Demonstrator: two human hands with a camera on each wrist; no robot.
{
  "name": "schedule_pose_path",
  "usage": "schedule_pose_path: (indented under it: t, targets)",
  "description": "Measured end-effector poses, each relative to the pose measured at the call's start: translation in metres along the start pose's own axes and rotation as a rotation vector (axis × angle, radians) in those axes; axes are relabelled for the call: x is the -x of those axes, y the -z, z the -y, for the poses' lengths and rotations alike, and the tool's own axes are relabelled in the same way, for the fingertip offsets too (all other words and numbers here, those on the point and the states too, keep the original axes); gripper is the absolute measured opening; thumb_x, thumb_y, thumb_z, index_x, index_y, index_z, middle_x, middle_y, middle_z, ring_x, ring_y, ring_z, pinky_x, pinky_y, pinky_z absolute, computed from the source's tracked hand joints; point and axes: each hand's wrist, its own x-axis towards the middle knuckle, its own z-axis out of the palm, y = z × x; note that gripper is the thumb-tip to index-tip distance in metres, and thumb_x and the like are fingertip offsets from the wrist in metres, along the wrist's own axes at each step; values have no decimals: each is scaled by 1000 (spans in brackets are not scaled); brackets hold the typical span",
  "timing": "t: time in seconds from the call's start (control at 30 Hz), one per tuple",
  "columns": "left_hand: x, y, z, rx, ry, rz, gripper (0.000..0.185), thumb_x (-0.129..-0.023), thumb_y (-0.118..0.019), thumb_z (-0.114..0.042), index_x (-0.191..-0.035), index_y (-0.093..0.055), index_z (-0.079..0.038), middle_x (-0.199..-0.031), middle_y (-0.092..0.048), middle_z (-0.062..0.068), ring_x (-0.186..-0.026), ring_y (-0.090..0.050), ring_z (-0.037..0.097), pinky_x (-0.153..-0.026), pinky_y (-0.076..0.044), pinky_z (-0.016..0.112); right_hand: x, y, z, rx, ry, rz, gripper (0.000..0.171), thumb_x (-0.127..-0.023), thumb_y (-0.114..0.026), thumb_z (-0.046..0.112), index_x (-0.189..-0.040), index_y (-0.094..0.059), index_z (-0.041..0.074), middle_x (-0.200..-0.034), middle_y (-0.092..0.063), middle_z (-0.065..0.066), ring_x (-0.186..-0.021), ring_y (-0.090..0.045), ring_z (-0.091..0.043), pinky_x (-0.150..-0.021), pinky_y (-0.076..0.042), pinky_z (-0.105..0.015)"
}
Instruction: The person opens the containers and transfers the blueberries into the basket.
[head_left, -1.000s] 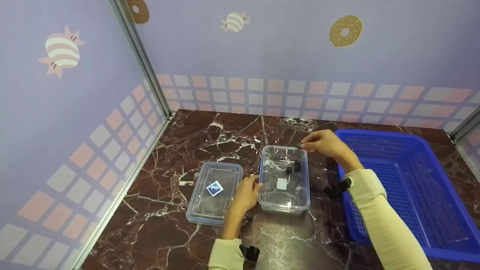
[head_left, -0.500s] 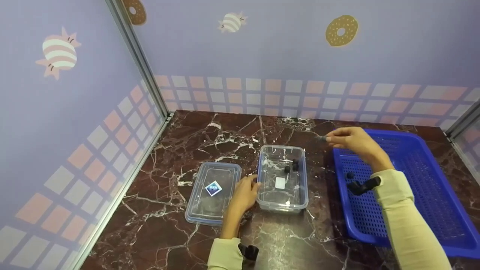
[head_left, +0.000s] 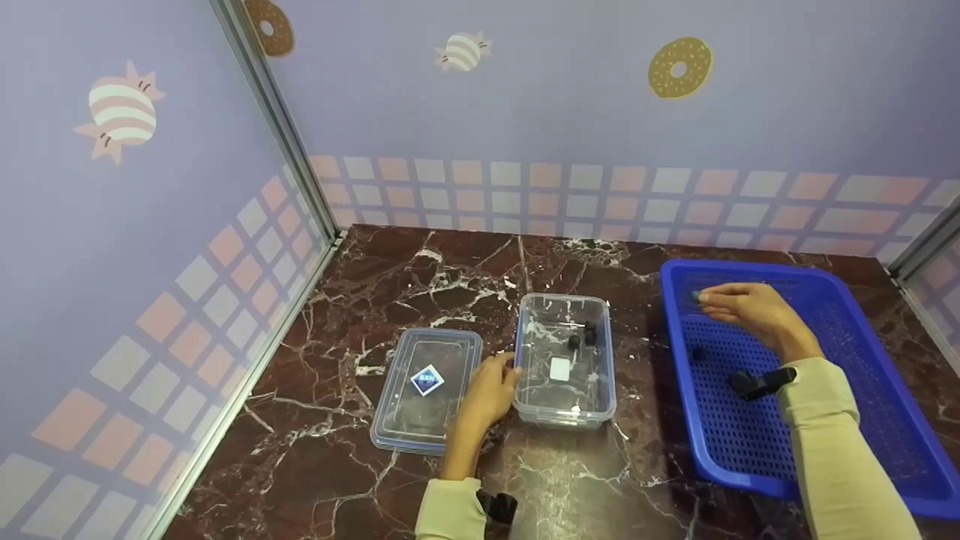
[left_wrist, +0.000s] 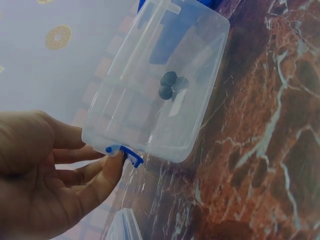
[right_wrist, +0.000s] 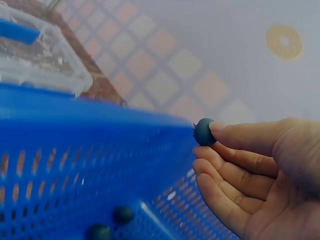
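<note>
My right hand [head_left: 750,309] pinches a blueberry [right_wrist: 204,132] between thumb and fingertips, over the far left part of a blue plastic basket [head_left: 686,420]. The berry's small crown faces away from the thumb in the right wrist view. Lower in the basket lie more blueberries [right_wrist: 124,214]. To the left stands an uncovered clear plastic container [head_left: 540,394], holding several dark blueberries [head_left: 574,342] near its right wall. My left hand [head_left: 489,390] holds this container at its left side, with thumb and fingers at the blue latch [left_wrist: 131,156].
A clear lid [head_left: 427,416] with a blue diamond sticker lies left of the container, partly behind my left hand. Everything rests on a dark red marbled tabletop [head_left: 330,420]. Patterned walls [head_left: 495,112] bound it at the back and left.
My right hand has carried the blueberry from the container's far right corner rightward to above the basket. My left hand stays at the container.
</note>
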Motion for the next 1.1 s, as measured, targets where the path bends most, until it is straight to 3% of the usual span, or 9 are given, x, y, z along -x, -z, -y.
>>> schedule_pose_path:
  t: [0.13,0.33,0.67,1.1]
  targets:
    - [-1,-1,0,4,8,6,34,-95,-53,-11,-125,-57,5,-93,-61,13,-91,-57,27,-89,-46,45,-1,6,-15,100,-50,-5,67,-94,-61,28,-138,-35,-14,-105,-64,13,-93,-63,5,-92,-51,-22]
    - [0,0,0,11,10,4,34,-95,-53,-12,-125,-57,4,-93,-61,12,-90,-57,27,-87,-47,44,-4,12,-33,143,-112,9,66,-94,-61,28,-139,-35,-13,-107,-65,10,-97,-63,3,-98,-49,-28]
    - [2,0,0,14,17,-4,34,-95,-54,-12,-125,-57,5,-93,-61,12,-91,-57,27,-88,-47,44,-7,11,-43,176,-164,28,54,-96,-56,17,-134,-39,-18,-95,-66,12,-89,-63,4,-88,-52,-21]
    - [1,0,-1,7,24,-8,32,-95,-55,-12,-124,-59,2,-92,-61,10,-88,-58,24,-84,-49,42,-8,10,-51,230,-215,-2,44,-93,-60,16,-126,-53,-13,-88,-67,12,-80,-63,1,-79,-54,-20]
